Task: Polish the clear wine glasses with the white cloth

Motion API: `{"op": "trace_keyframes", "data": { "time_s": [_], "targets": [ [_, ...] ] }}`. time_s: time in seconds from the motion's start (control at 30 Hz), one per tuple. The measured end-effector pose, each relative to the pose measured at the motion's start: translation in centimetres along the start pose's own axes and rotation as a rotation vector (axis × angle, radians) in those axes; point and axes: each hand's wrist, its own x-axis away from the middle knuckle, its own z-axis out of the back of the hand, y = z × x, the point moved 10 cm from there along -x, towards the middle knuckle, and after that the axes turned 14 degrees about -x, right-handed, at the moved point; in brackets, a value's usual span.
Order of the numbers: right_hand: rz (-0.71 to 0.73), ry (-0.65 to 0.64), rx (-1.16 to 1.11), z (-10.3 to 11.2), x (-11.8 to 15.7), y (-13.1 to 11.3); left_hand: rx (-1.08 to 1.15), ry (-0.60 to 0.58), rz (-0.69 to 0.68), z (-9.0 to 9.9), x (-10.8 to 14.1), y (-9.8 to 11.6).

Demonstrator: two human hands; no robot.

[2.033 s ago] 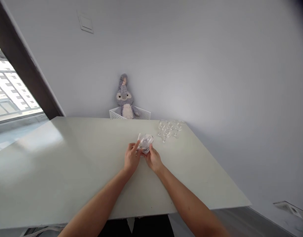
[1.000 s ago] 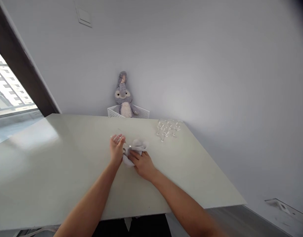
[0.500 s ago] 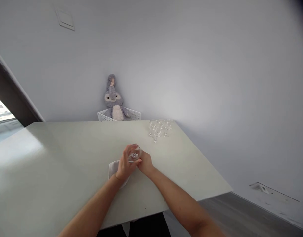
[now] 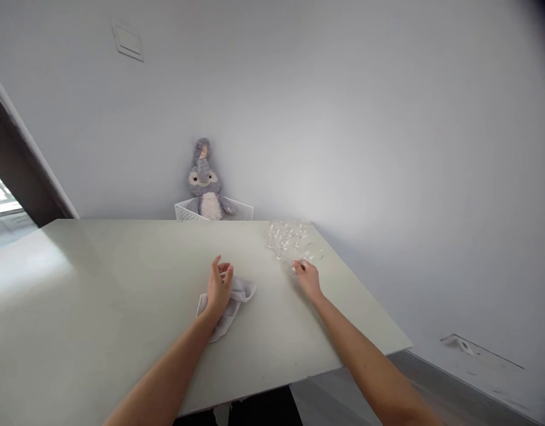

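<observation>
At the far right of the pale worktop [image 4: 121, 284], the right hand [image 4: 306, 278] closes its fingers on a clear stemmed glass [image 4: 308, 255] beside the cluster of clear glasses [image 4: 286, 234]; the left hand [image 4: 219, 289] rests loosely open on a crumpled grey cloth [image 4: 236, 296], well apart.
</observation>
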Motion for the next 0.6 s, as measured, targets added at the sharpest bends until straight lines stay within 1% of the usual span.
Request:
{"op": "trace_keyframes", "data": {
  "time_s": [0.07,0.13,0.23,0.33,0.43,0.6],
  "targets": [
    [-0.045,0.030,0.049,1.3,-1.8,1.6,-0.039,-0.030,0.057,-0.4,-0.3,-1.1],
    [-0.089,0.037,0.083,1.4,-3.4,2.7,-0.080,-0.048,0.091,-0.5,-0.5,-1.8],
    [-0.156,0.032,0.113,0.5,-5.2,3.9,-0.101,-0.065,0.099,-0.6,-0.7,-2.2],
    [-0.201,0.021,0.121,-0.9,-6.3,4.4,-0.100,-0.076,0.089,-0.9,-0.6,-2.3],
    [-0.223,0.023,0.125,-1.8,-7.0,4.6,-0.092,-0.072,0.085,-1.0,-0.7,-2.4],
    [-0.215,0.041,0.122,-2.3,-7.5,4.4,-0.089,-0.078,0.060,-1.1,-0.8,-2.2]
  ]
}}
